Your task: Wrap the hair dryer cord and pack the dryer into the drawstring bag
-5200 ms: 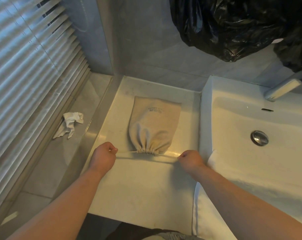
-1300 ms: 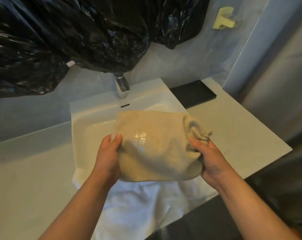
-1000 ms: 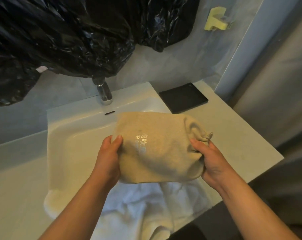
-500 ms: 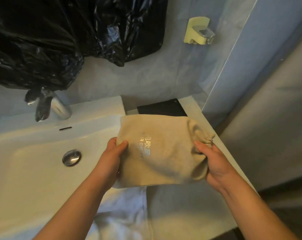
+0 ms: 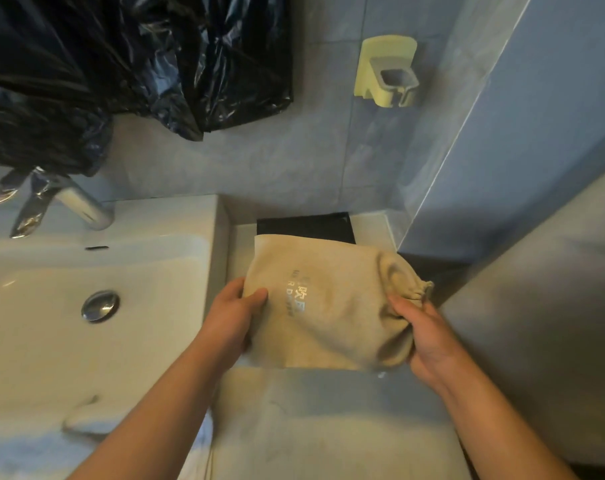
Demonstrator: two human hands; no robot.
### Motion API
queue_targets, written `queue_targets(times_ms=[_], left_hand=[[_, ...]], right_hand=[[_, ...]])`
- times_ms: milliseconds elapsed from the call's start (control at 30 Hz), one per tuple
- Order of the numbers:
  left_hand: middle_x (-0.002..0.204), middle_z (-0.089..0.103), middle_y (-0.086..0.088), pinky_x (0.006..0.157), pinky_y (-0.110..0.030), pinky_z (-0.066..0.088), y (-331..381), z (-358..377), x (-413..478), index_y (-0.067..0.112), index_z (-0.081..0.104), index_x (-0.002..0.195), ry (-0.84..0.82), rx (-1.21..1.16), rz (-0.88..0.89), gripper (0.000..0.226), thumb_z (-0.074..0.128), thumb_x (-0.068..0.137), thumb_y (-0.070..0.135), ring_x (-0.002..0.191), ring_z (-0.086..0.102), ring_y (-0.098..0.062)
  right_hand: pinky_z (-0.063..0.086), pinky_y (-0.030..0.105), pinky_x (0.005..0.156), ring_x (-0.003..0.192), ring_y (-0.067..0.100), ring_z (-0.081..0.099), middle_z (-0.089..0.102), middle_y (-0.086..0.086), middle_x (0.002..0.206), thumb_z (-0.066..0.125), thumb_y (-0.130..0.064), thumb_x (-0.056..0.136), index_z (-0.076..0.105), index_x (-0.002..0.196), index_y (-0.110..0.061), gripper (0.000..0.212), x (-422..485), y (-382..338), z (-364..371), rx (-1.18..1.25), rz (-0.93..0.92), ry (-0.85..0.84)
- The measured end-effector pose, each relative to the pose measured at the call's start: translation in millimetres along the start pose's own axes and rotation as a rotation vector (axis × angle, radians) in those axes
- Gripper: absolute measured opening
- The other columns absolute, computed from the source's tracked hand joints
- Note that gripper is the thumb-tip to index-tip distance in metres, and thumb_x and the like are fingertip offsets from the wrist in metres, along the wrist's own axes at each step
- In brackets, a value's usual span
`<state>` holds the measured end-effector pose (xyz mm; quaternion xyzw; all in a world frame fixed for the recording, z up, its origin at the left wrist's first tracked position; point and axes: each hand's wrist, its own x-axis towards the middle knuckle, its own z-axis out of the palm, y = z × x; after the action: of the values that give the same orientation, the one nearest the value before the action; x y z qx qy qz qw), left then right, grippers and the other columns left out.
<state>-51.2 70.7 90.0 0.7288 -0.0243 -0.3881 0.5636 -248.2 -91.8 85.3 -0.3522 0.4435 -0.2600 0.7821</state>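
While the left hand [image 5: 235,317] grips the flat closed end of the drawstring bag [image 5: 329,306], thumb on top, the right hand [image 5: 422,334] clasps its gathered mouth, fingers curled under the bulge. Both hold the beige bag over the worktop [image 5: 329,410], between the sink [image 5: 218,271] and the right edge. Its far side covers part of a black tray [image 5: 304,226] at the back edge. A faucet [image 5: 79,206], black plastic sheeting [image 5: 121,64] and a yellow wall holder [image 5: 386,72] lie beyond.
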Motion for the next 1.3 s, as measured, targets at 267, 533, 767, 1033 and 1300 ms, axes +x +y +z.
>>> queue_targets(times_ms=[267,533,767,1033,1300], left_hand=[[0.094,0.074,-0.012,0.067,-0.039,0.058,4.7,19.8,74.9,0.012,0.069,0.104,0.026,-0.03,-0.036,0.014,0.056,0.098,0.013,0.081,0.069,-0.027],[0.084,0.073,-0.011,0.066,-0.035,0.055,7.6,28.4,170.1,0.008,0.069,0.103,0.088,-0.018,-0.06,0.012,0.06,0.095,0.007,0.072,0.068,-0.026],[0.097,0.071,-0.018,0.075,-0.037,0.054,-4.3,23.3,216.9,0.0,0.067,0.11,0.139,0.05,-0.078,0.019,0.063,0.092,0.005,0.081,0.066,-0.029],[0.088,0.07,-0.006,0.078,-0.036,0.052,-6.0,28.6,230.9,0.015,0.068,0.09,0.166,0.087,-0.034,0.012,0.062,0.093,0.005,0.082,0.064,-0.026],[0.088,0.068,-0.002,0.082,-0.036,0.053,1.0,33.6,225.5,0.016,0.069,0.097,0.22,0.195,0.066,0.012,0.067,0.09,0.007,0.09,0.065,-0.027]], right_hand=[[0.055,0.039,0.084,0.092,0.027,0.069,0.072,0.015,0.107,0.067,-0.008,0.084,0.064,0.117,-0.008,0.034,86.3,-20.0,12.8,-0.115,0.048,-0.016],[0.058,0.039,0.08,0.086,0.027,0.069,0.072,0.014,0.099,0.064,0.003,0.083,0.066,0.108,-0.01,0.028,177.0,-16.0,32.3,-0.277,0.075,-0.047],[0.057,0.035,0.074,0.081,0.025,0.069,0.072,0.012,0.093,0.064,0.004,0.083,0.064,0.111,-0.005,0.03,222.3,-3.6,45.7,-0.339,0.1,-0.049],[0.055,0.035,0.078,0.084,0.021,0.067,0.07,0.005,0.091,0.066,0.001,0.083,0.064,0.093,-0.02,0.024,239.5,-2.0,50.6,-0.392,0.108,-0.04],[0.053,0.04,0.091,0.095,0.022,0.066,0.069,0.003,0.102,0.075,-0.017,0.078,0.065,0.11,-0.016,0.034,246.0,-0.9,51.7,-0.636,0.029,0.038]])
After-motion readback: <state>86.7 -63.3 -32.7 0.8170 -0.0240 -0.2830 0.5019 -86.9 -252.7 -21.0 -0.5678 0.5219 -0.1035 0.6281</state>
